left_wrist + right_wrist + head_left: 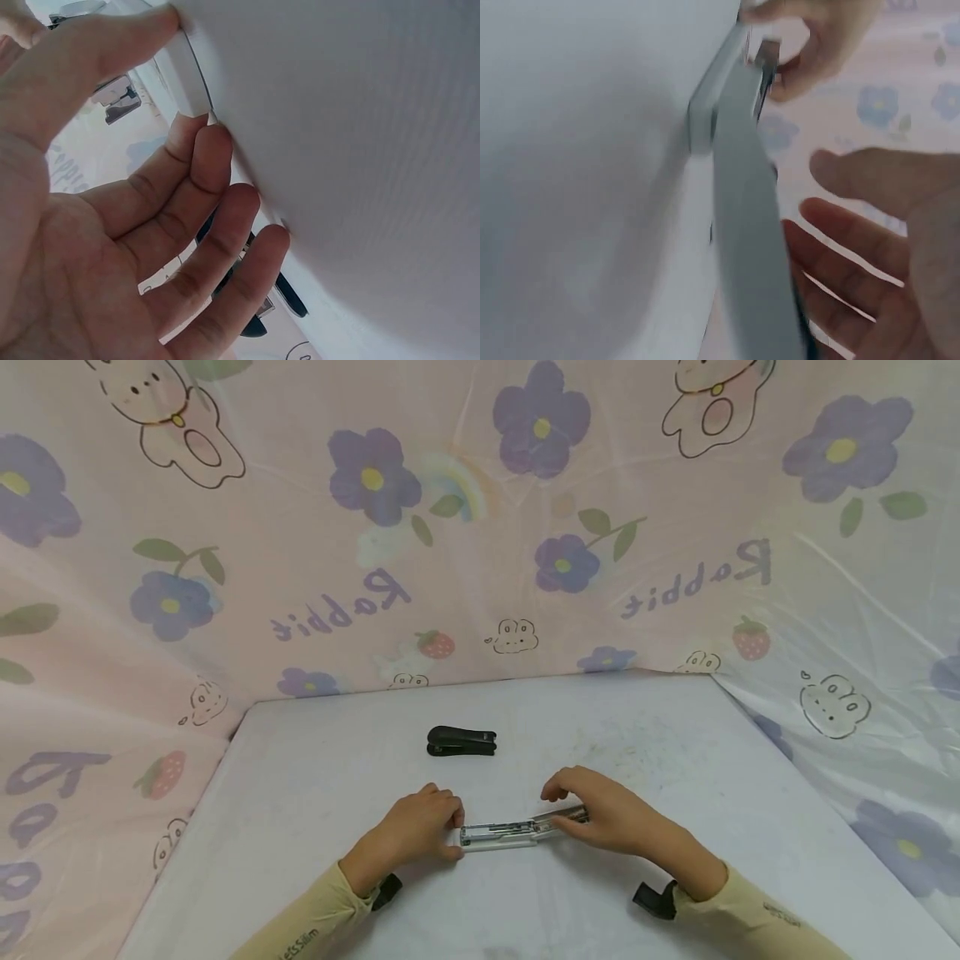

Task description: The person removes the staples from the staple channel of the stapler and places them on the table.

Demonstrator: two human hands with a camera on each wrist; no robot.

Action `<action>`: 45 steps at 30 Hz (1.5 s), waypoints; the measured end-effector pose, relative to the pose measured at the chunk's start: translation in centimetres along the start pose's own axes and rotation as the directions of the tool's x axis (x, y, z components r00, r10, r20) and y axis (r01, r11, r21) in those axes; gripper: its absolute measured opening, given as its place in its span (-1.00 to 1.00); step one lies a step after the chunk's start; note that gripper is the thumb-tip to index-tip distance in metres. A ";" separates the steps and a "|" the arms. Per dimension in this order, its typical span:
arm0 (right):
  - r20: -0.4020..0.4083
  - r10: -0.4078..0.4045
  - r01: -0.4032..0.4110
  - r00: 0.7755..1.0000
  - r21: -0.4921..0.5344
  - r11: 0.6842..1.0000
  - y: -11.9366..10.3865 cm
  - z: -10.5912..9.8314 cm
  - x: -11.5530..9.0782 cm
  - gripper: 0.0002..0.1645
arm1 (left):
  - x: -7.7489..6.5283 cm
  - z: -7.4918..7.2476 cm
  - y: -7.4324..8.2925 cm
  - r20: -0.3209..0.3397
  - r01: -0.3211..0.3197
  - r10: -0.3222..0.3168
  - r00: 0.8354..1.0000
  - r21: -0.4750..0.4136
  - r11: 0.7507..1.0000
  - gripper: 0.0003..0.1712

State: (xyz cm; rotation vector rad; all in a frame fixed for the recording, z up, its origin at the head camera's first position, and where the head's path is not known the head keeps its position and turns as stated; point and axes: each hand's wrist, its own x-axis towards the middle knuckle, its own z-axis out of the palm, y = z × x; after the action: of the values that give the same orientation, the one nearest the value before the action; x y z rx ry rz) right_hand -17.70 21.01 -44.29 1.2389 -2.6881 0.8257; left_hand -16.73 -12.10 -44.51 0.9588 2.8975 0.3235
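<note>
A white stapler (517,833) lies swung wide open near the middle of the table, its metal inner parts facing up. Its left section rests on the table, while the right section angles off from the joint. At the left end, my left hand (420,827) pinches the white body (182,71) between thumb and index finger; the other fingers are bent beside it. My right hand (615,814) is around the right section with thumb and fingers spread. In the right wrist view, the white arm (750,202) passes beside those loose fingers, slightly blurred.
Farther back on the white table (337,760) lies a black stapler (461,742). A patterned cloth (480,552) with flowers and rabbits hangs behind and along the sides. Dark straps (656,900) are at both wrists.
</note>
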 end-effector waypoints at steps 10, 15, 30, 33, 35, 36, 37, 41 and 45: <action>-0.029 -0.070 0.069 0.997 -0.022 0.997 -2.4 3.2 2.8 -0.76 | -0.1 -0.2 0.2 -0.010 0.007 -0.007 1.000 0.007 1.000 -0.55; 0.004 -0.046 0.046 0.999 -0.031 0.998 -3.1 4.7 3.3 -0.78 | -0.1 -0.2 0.4 0.003 0.013 -0.013 1.000 -0.003 1.000 -0.56; -0.008 -0.036 0.036 0.999 -0.064 0.997 -3.4 5.1 3.9 -0.87 | 0.2 0.4 0.0 0.012 0.002 -0.002 1.000 0.045 0.999 -0.54; -0.019 -0.044 0.043 0.999 -0.072 0.996 -3.4 5.1 3.9 -0.87 | 0.1 0.4 0.0 0.007 -0.005 0.005 1.000 0.044 0.999 -0.55; -0.017 -0.041 0.040 0.999 -0.081 0.996 -3.5 5.2 3.9 -0.87 | 0.1 0.3 0.0 0.005 -0.007 0.006 1.000 0.041 0.999 -0.55; -0.012 -0.038 0.036 0.999 -0.088 0.995 -3.6 5.2 3.9 -0.86 | 0.1 0.3 0.0 0.004 -0.007 0.006 1.000 0.038 0.999 -0.55; -0.006 -0.034 0.033 0.999 -0.095 0.995 -3.7 5.2 3.9 -0.85 | 0.1 0.3 0.0 0.005 -0.007 0.007 1.000 0.036 0.999 -0.55; 0.011 -0.002 0.003 1.000 -0.112 0.994 -4.0 5.4 4.1 -0.82 | 0.1 0.4 0.0 0.011 -0.002 0.001 1.000 0.031 1.000 -0.55; 0.006 0.009 -0.008 1.000 -0.100 0.995 -4.3 5.7 4.2 -0.82 | 0.2 0.5 0.0 0.017 0.004 -0.005 1.000 0.031 1.000 -0.56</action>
State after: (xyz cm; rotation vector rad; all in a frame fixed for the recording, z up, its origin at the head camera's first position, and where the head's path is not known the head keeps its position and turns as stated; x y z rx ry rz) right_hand -16.51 12.99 -46.13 1.2113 -2.7049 0.6802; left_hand -16.81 -11.95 -45.01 0.9545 2.8971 0.2689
